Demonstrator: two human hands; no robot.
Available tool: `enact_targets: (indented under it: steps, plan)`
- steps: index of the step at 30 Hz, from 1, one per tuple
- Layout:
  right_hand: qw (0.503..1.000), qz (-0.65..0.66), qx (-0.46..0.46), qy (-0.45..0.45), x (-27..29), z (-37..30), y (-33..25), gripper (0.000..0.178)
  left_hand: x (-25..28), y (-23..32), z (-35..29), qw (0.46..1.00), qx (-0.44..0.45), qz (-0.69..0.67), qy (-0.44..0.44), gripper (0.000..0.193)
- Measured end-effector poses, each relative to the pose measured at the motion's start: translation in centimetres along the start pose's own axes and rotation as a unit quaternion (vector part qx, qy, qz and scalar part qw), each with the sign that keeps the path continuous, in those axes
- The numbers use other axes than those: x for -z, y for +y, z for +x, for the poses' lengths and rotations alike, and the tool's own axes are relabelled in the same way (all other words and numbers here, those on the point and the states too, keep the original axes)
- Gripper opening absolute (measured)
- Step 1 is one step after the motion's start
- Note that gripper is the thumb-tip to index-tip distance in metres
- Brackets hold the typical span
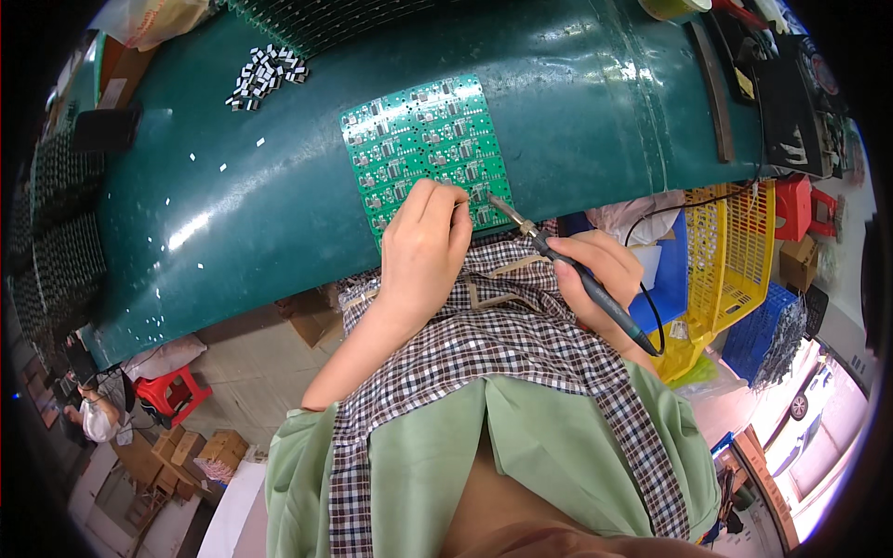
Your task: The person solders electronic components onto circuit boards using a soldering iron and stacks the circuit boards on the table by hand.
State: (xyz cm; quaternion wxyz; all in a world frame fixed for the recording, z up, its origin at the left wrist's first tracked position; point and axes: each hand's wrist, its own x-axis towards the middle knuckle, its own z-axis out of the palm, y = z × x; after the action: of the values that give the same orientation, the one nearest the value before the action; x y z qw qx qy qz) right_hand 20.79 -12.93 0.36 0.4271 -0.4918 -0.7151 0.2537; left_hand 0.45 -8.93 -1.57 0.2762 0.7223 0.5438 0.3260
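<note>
A green circuit board panel [426, 139] with repeated rows of small parts lies on the table near its front edge. My left hand [423, 246] rests over the panel's lower part. Its fingers are bent and closed at the tips; whatever they pinch, if anything, is hidden. In my right hand [600, 279] is a soldering iron [588, 279] with a dark grip, held like a pen. The iron's metal tip points at the panel's lower right part, close to my left fingertips. A black cord [654, 316] loops from the iron's back end.
A pile of small black-and-white parts [267, 77] sits at the far left of the green table [270, 195], with white bits scattered nearby. A dark bar [711, 93] lies at the right. Yellow [749, 260] and blue [672, 279] baskets stand below the right edge.
</note>
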Motion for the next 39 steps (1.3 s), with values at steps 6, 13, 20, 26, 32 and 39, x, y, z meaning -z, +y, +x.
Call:
enact_targets:
  steps: [6, 13, 20, 26, 32, 39]
  plan:
    - [1.0, 0.0, 0.015, -0.003, -0.4, 0.1, 0.4, 0.021, -0.2, 0.0, 0.0, 1.0, -0.012, 0.012, -0.01, 0.012]
    - [1.0, -0.005, 0.026, -0.006, -0.4, 0.0, 0.1, 0.021, -0.5, -0.1, -0.1, 0.999, -0.034, 0.015, -0.001, 0.011]
    - [1.0, -0.001, 0.022, -0.008, -0.4, -0.5, -0.1, 0.022, -0.5, 0.5, -0.1, 0.996, -0.054, 0.07, -0.026, 0.011]
    - [1.0, 0.001, 0.021, 0.019, 0.4, -1.3, -0.5, 0.022, -0.5, -0.1, -0.9, 0.996, -0.077, 0.045, 0.026, 0.013]
    - [1.0, -0.002, 0.031, -0.002, 0.3, -1.7, -0.4, 0.021, -0.4, 0.1, -1.7, 0.999, -0.031, -0.01, -0.005, 0.015]
    - [1.0, 0.003, 0.016, -0.005, 0.0, -1.6, -0.4, 0.021, -0.6, 0.1, -1.7, 0.999, -0.045, -0.003, -0.004, 0.015]
